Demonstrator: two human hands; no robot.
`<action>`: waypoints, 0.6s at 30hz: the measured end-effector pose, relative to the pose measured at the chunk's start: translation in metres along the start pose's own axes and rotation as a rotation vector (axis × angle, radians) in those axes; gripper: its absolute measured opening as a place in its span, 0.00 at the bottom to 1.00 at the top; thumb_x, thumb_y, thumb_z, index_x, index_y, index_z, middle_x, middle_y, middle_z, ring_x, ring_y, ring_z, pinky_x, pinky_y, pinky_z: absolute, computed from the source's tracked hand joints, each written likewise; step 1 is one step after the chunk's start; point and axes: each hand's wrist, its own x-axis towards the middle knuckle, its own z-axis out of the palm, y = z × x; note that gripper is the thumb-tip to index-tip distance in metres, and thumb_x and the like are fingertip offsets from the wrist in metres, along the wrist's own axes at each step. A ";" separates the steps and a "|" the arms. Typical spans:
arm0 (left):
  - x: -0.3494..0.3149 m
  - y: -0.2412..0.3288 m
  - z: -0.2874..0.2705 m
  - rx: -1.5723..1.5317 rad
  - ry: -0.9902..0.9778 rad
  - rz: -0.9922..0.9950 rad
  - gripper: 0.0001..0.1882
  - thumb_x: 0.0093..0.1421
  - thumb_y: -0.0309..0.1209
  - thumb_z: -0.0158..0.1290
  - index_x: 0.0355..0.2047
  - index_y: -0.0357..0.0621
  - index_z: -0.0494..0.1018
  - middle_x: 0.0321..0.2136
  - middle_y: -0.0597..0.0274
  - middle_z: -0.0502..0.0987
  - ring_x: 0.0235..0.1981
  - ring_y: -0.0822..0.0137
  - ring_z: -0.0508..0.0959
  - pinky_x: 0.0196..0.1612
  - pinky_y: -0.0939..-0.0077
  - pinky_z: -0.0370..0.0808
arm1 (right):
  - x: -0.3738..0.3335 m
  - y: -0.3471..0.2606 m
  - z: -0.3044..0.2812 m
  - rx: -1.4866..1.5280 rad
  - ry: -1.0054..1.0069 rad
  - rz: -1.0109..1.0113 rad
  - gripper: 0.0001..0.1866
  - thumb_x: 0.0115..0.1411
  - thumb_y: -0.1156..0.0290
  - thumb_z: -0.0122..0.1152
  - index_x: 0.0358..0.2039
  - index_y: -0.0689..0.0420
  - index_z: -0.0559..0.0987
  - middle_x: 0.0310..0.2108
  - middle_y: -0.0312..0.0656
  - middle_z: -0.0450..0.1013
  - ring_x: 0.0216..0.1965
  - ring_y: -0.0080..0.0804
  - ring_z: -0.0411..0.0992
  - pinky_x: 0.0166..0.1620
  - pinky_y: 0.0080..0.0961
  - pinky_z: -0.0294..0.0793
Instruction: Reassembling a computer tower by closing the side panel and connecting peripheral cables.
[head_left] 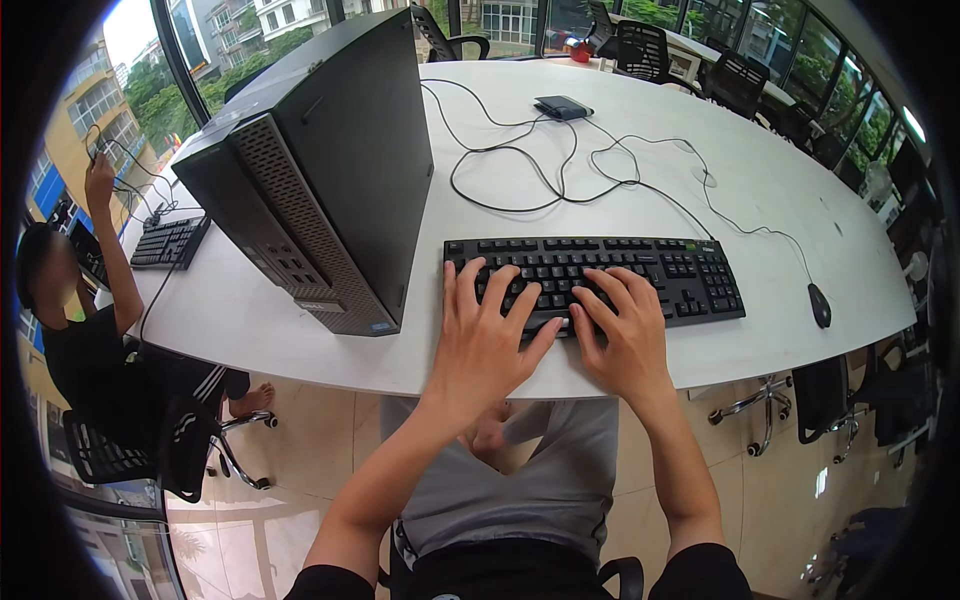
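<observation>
On table [780, 195]: keyboard [545, 260] near front edge; computer tower [350, 160] to its left; mouse [820, 306] to its right; cables [512, 147] and device [561, 107], possibly an adapter, behind it; second keyboard [170, 243] left of tower

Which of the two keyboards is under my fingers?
The keyboard right of the black computer tower; the other keyboard, left of the tower, lies apart from your fingers.

matt plastic keyboard [552, 270]; smooth, faintly glossy tabletop [790, 190]; cloth trousers [500, 500].

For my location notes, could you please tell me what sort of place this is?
Probably an office or computer room: a large white table bears a computer tower and a black keyboard, with black office chairs beyond it.
</observation>
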 end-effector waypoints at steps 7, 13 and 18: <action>-0.003 0.000 0.001 -0.006 -0.003 -0.009 0.24 0.64 0.46 0.67 0.54 0.43 0.82 0.58 0.51 0.75 0.65 0.37 0.69 0.73 0.29 0.59 | -0.006 -0.001 0.001 -0.013 -0.004 -0.004 0.12 0.62 0.69 0.72 0.46 0.56 0.86 0.54 0.44 0.80 0.57 0.48 0.74 0.61 0.48 0.72; 0.002 -0.003 0.004 0.005 0.036 0.005 0.23 0.63 0.45 0.67 0.52 0.43 0.82 0.57 0.50 0.76 0.64 0.38 0.69 0.72 0.31 0.60 | -0.002 0.002 0.002 -0.004 0.015 -0.002 0.12 0.62 0.70 0.72 0.46 0.56 0.86 0.53 0.44 0.80 0.56 0.48 0.75 0.60 0.47 0.73; 0.002 -0.005 0.008 0.005 0.040 -0.002 0.23 0.63 0.44 0.68 0.51 0.43 0.83 0.57 0.50 0.77 0.64 0.38 0.69 0.72 0.32 0.61 | -0.003 0.004 0.006 -0.016 0.017 0.004 0.12 0.62 0.70 0.72 0.45 0.57 0.86 0.52 0.43 0.80 0.56 0.48 0.76 0.59 0.46 0.74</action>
